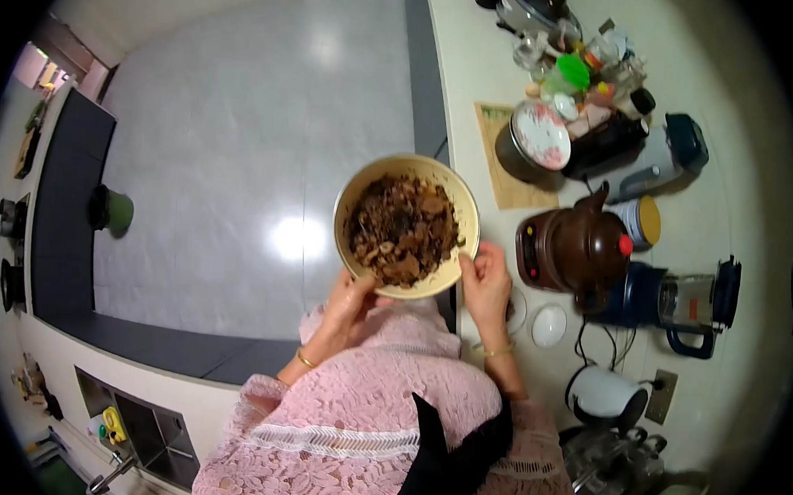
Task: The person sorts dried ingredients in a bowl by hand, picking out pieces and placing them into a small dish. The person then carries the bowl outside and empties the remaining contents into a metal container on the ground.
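Observation:
A round cream-coloured bowl [466, 206] is held out in front of the body, over the floor beside the counter edge. Dark brown chopped food [402, 225] fills much of it. My left hand [349, 303] grips the rim at the lower left, its thumb over the edge. At the lower right, my right hand [489, 284] pinches the rim between thumb and fingers. The undersides of the bowl and some fingertips are hidden.
On the right-hand counter [461, 130] stand a brown electric pot [585, 248], a blender [685, 303], a white kettle [600, 393], a floral bowl [541, 134] and jars. A green bin [116, 210] stands at left; a sink [149, 427] is lower left.

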`<state>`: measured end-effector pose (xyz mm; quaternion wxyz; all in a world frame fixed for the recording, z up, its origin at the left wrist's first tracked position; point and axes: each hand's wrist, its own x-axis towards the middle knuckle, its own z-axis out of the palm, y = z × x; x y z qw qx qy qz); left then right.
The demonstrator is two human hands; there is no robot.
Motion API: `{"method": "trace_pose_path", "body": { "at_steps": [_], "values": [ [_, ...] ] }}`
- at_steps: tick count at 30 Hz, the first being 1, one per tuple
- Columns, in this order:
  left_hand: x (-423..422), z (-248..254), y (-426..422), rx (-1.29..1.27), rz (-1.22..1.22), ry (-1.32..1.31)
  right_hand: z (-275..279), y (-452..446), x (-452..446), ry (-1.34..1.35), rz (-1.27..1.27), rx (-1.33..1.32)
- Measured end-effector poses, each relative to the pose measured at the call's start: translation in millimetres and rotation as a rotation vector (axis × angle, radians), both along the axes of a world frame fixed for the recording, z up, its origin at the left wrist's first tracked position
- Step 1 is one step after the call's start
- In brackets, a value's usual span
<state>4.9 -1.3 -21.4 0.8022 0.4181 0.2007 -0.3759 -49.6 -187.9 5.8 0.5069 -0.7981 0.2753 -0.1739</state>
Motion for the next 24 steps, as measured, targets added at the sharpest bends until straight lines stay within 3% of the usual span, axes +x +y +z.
{"method": "trace_pose_path", "body": {
  "at_steps": [1,3,5,8,12,16,18,19,24],
  "values": [
    [1.2,-5.3,0.7,-0.027,0.004,-0.04,-1.4,2.0,1.2,0.122,0.028,-0.02],
    [4.7,10.7,-1.3,0.021,0.008,0.011,-25.7,5.9,0.4,-0.005,0.127,-0.064],
    [7.2,-9.3,-2.8,-0.071,0.011,-0.043,-25.5,14.1,2.1,0.032,0.159,-0.079],
    [8.8,-2.6,-4.2,-0.027,0.028,-0.062,-28.0,12.0,5.9,0.213,0.08,0.21],
    [10.1,6.5,-1.0,-0.047,-0.02,-0.053,-47.5,6.3,6.5,0.058,0.031,0.066],
    [14.0,9.5,2.4,-0.085,-0.149,-0.038,-50.9,-0.6,3.0,0.084,-0.029,0.174],
    [16.6,22.4,6.1,-0.036,-0.199,0.123,-51.1,-2.0,0.2,0.137,-0.036,0.192],
    [17.8,1.9,11.2,-0.041,-0.242,0.114,-50.2,-3.3,-2.6,0.189,-0.039,0.208],
    [13.6,33.0,11.8,0.111,-0.296,-0.061,-33.8,5.7,-12.5,0.134,-0.036,0.216]
  ]
}}
